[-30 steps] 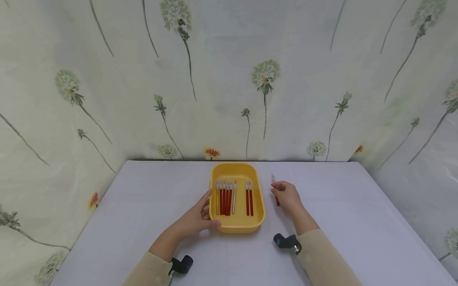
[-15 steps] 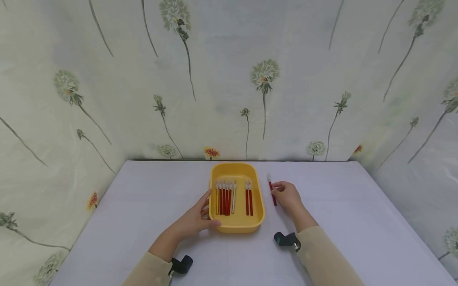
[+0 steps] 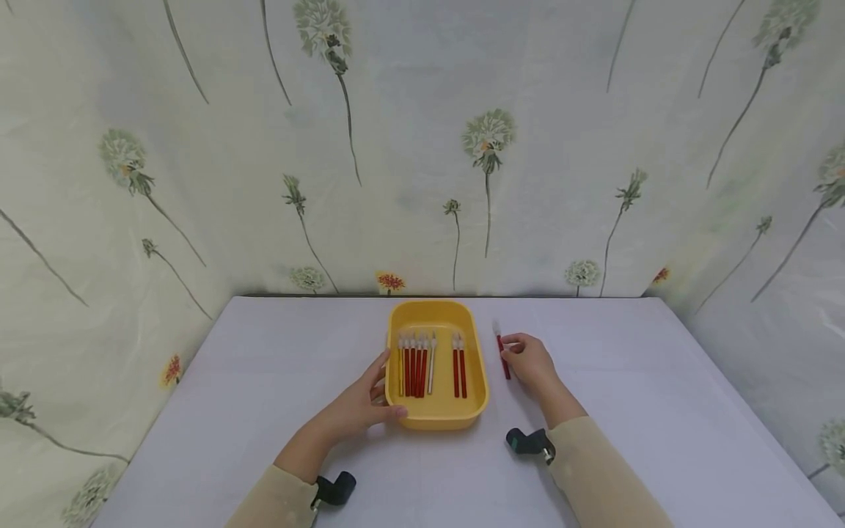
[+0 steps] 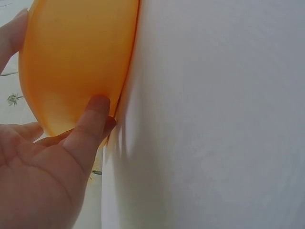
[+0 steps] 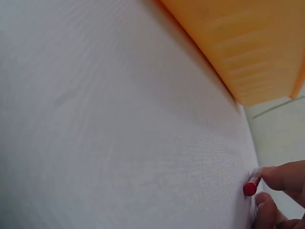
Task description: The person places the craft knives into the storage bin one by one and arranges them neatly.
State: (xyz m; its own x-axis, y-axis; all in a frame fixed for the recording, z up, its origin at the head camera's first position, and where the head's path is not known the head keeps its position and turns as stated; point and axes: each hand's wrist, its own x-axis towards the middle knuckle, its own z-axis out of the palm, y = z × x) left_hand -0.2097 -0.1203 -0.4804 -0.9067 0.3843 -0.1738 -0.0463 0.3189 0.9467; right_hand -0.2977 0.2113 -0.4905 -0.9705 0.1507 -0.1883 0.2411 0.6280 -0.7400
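At the left front corner of a yellow plastic tray [image 3: 436, 424], my left hand [image 3: 359, 403] holds on, thumb at the front rim. Its fingers press the tray's outer wall from below in the left wrist view. Inside the tray lie several slim pen-like sticks in two groups: red ones [image 3: 414, 372], a yellow one [image 3: 400, 374] and a silvery one [image 3: 432, 370] on the left, two red ones [image 3: 460, 374] on the right. Beyond the right wall, my right hand [image 3: 530, 363] pinches a red pen-like stick [image 3: 503, 359] with a whitish tip; its red end [image 5: 250, 189] shows close over the table.
The tray stands on a white-covered table [image 3: 594, 352] near its back edge. Behind and beside the table hangs a pale backdrop [image 3: 409, 147] printed with dandelions. A black device [image 3: 337, 488] is strapped at each wrist.
The red stick beside the tray has shifted slightly left and shows more fully at the right fingertips. Since half a second ago almost nothing has moved; the left hand and tray stay put.
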